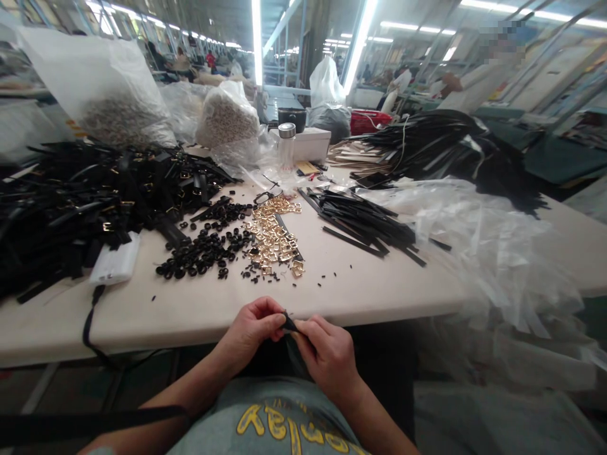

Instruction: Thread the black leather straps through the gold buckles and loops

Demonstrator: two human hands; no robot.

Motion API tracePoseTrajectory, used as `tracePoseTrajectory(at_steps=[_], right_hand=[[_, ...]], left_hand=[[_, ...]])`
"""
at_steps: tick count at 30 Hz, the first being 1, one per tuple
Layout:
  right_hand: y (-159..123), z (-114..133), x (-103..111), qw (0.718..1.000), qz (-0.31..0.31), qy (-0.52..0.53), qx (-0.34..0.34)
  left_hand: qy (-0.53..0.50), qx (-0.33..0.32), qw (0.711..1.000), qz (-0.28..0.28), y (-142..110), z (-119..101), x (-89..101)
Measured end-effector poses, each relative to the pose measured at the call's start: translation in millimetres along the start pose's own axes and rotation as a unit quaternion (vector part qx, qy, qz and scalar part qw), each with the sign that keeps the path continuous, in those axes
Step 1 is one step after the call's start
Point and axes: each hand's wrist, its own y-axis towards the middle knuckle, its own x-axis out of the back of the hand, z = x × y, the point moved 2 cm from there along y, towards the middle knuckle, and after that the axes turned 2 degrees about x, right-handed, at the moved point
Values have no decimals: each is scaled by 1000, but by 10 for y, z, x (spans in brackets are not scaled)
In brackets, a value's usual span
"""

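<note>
A black strap (289, 322) is pinched between my two hands just off the table's front edge. My left hand (258, 322) is closed on one end, thumb against fingers. From the other side, my right hand (329, 351) grips it, and part of the strap hangs down below, mostly hidden. Beyond my hands lie a heap of gold buckles (275, 237) and, left of it, a pile of small black loops (203, 253). Tiny black bits (256, 276) are scattered nearest to me. Flat black strips (360, 218) lie in a bunch to the right.
Finished-looking buckled straps (118, 189) are heaped at the left, beside a white power bank (115, 260) with a cable. A glass bottle (286, 145) stands at the back. Clear plastic sheeting (493, 240) drapes over the right edge. Filled bags (227, 120) stand behind. A person works at far right.
</note>
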Motion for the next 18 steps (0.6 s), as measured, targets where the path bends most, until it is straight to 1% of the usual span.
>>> tracePoseTrajectory(at_steps=[3, 5, 7, 9, 12, 14, 16, 18], right_hand=[[16, -8, 37, 998, 15, -43, 31], [12, -14, 49, 996, 37, -69, 53], [-5, -23, 42, 994, 51, -75, 60], [-27, -38, 22, 997, 48, -51, 41], [-52, -64, -13, 999, 37, 3, -4], [-63, -82, -27, 999, 28, 16, -35], [-77, -96, -40, 997, 20, 18, -66], [-97, -103, -62, 995, 15, 24, -92]], left_hand=[[43, 2, 999, 16, 9, -64, -23], [71, 28, 996, 43, 11, -77, -31], [79, 57, 993, 65, 9, -65, -33], [69, 63, 993, 71, 7, -47, -37], [43, 29, 997, 55, 6, -47, -53], [30, 9, 998, 48, 4, -57, -65], [29, 11, 998, 52, 0, -57, -73], [32, 27, 997, 62, -6, -47, -79]])
